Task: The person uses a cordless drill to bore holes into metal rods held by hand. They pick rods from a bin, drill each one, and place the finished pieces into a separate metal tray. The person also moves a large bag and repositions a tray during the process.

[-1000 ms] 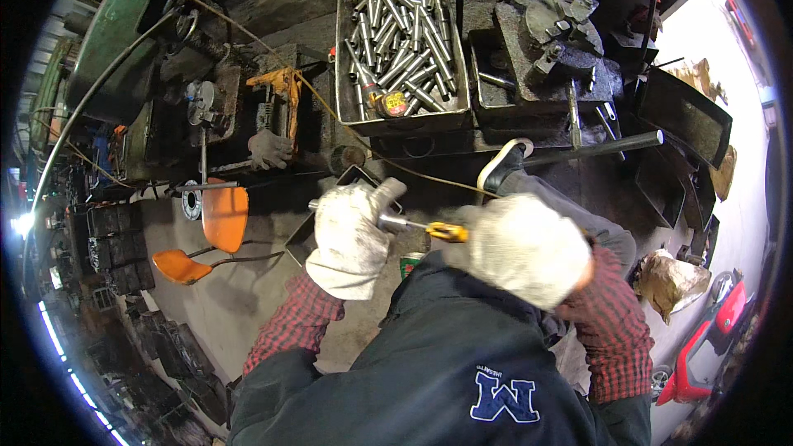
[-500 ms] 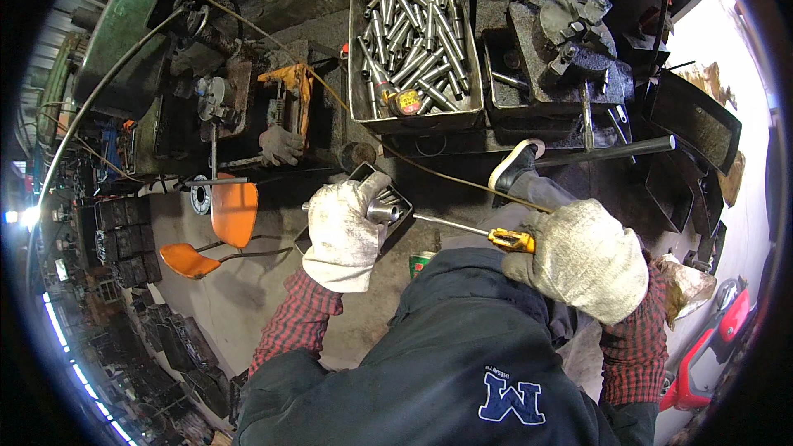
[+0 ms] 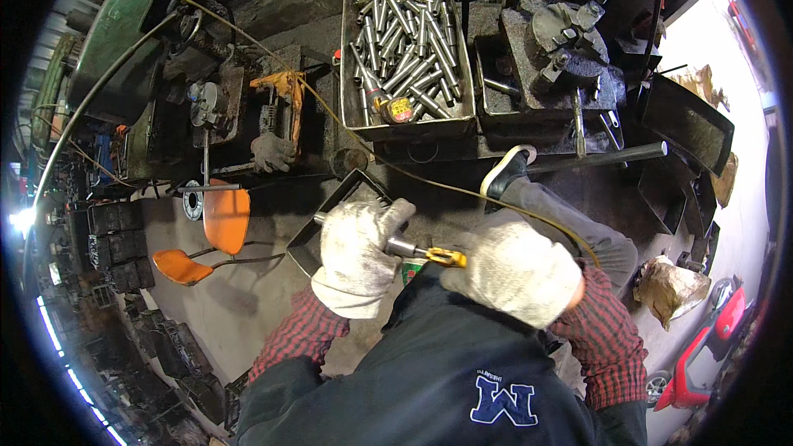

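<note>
My left hand (image 3: 357,256), in a whitish work glove, is closed around a shiny metal tube (image 3: 402,246) that lies crosswise in its grip. One end sticks out past the thumb, toward my right hand. My right hand (image 3: 516,272), gloved the same way, grips a yellow-handled tool (image 3: 447,257). Its slim shaft runs into or against the tube's right end; most of the shaft is out of sight there. Partly behind my left hand is a small dark open box (image 3: 302,241), and it has some metal parts inside.
A large metal bin (image 3: 348,49) full of metal tubes stands ahead, a yellow tape measure (image 3: 399,111) lying on them. Machine fixtures (image 3: 570,37) flank it. An orange chair (image 3: 225,219) is at left. A yellow hose (image 3: 438,182) crosses the scene, and a dark bar (image 3: 611,157) juts rightward.
My right hand has moved left, bringing the tool's shaft from open air to the tube's end. My left hand has turned and shifted slightly right and down, still holding the tube.
</note>
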Demonstrator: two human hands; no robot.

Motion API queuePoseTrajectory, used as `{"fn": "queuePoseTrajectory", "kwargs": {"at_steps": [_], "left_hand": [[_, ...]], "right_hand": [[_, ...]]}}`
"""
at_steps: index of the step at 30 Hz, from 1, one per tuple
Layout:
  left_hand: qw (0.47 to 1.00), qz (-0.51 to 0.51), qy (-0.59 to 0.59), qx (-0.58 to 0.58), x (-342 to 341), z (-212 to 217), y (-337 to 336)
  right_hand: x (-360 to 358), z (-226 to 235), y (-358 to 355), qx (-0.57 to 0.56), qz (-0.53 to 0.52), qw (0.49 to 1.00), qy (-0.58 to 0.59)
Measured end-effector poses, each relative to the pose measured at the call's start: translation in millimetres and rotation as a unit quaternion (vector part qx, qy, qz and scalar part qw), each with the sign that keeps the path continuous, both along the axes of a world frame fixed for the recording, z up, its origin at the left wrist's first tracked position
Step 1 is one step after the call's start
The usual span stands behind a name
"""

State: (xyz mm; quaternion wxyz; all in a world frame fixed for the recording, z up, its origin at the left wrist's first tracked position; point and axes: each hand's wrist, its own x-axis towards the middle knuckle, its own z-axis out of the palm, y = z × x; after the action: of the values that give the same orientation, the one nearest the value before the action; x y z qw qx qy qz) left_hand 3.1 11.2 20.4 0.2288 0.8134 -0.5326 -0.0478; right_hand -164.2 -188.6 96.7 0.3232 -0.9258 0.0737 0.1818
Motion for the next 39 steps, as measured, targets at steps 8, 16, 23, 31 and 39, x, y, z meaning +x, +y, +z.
{"fn": "queuePoseTrajectory", "kwargs": {"at_steps": [8, 16, 23, 31, 39], "left_hand": [[0.988, 0.019, -0.119, -0.097, 37, 19, -1], [0.989, 0.084, -0.092, -0.083, 65, 65, -4], [0.962, -0.01, -0.23, -0.144, 62, 68, -12], [0.884, 0.352, 0.06, -0.303, 103, 22, 37], [0.86, 0.379, 0.287, -0.184, 60, -78, 42]], "right_hand": [[44, -23, 8, 0.012, 0.026, 0.967, -0.252], [70, 31, 2, -0.028, -0.003, 0.972, -0.235], [66, 20, 7, -0.138, 0.027, 0.973, -0.184], [40, -11, -25, 0.214, -0.286, 0.829, -0.43], [128, -146, -93, 0.033, -0.476, 0.742, -0.472]]}}
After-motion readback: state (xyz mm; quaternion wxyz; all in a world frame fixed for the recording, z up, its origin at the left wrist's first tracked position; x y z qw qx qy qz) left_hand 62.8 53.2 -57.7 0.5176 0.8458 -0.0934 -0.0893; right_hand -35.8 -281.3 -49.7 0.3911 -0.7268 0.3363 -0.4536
